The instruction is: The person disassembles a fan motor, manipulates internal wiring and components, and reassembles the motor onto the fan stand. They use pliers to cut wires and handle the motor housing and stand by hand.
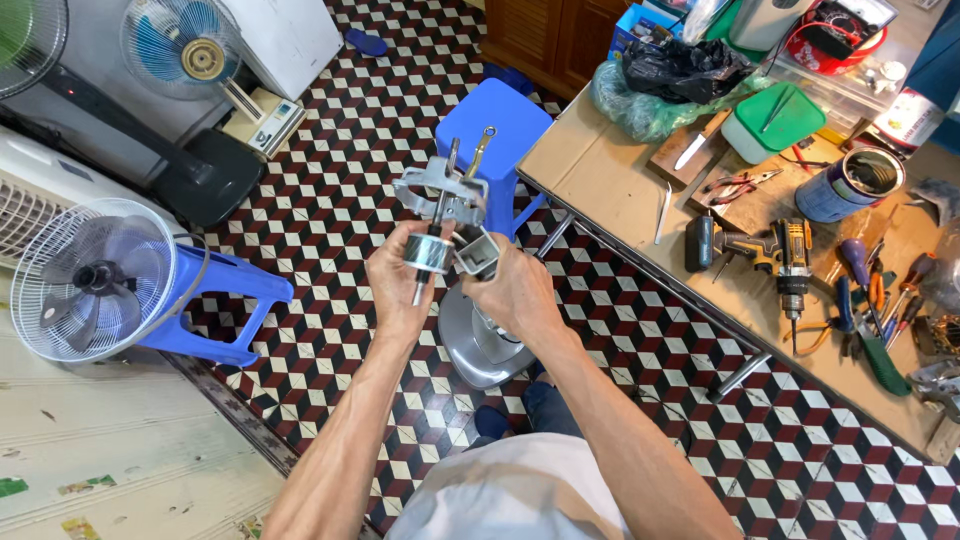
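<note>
So both hands are up in front of the chest, holding a small fan motor [432, 250] with its shaft pointing pretty much straight up and down, maybe leaning a touch away from the camera. The left hand [398, 285] has its fingers curled round the shiny round rotor part, thumb on the near side, so it's really gripping the body from the left. The right hand [512, 290] comes in from the other side, fingers wrapped on the grey square housing [478, 252] just beside the rotor, touching it. Above both hands sits a grey metal bracket [440, 190] with the shaft poking up through it, plus a thin rod with a ring end [481, 150] sticking up at a slant. The long axis runs vertical between the two grips, left hand a bit lower on it. Under it all on the checkered floor [640, 330] is a grey fan base [478, 345], a blue stool [495, 130] beyond, and a workbench [620, 190] with a cordless drill [760, 250] well off to the right.
</note>
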Demonstrator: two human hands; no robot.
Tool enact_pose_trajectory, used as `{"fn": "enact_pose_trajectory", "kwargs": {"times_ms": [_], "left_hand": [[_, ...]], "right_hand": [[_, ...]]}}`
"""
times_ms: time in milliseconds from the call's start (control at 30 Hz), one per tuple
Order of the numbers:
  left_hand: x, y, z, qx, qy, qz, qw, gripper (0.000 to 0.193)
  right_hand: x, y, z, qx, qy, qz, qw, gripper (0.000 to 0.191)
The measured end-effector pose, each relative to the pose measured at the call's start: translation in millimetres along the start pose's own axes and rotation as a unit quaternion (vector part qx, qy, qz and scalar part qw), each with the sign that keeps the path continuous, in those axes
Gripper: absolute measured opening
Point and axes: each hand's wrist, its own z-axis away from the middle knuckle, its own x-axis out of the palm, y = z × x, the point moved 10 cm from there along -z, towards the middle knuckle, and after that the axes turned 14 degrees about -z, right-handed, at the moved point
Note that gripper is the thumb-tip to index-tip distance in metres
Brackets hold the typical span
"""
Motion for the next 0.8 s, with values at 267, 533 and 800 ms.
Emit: {"fn": "enact_pose_trajectory", "kwargs": {"times_ms": [267,533,800], "left_hand": [[8,26,3,0.072,-0.008,-0.368,0.927,0.018],[15,27,-5,0.062,-0.041,-0.413,0.908,0.028],[16,45,-8,0.172,0.055,-0.572,0.8,0.031]], "right_hand": [[-6,-8,-12,-0.06,0.016,-0.028,0.998,0.05],[0,0,-33,0.004,-0.012,-0.046,0.999,0.053],[9,9,-49,0.019,-0.016,-0.022,0.999,0.054]]}}
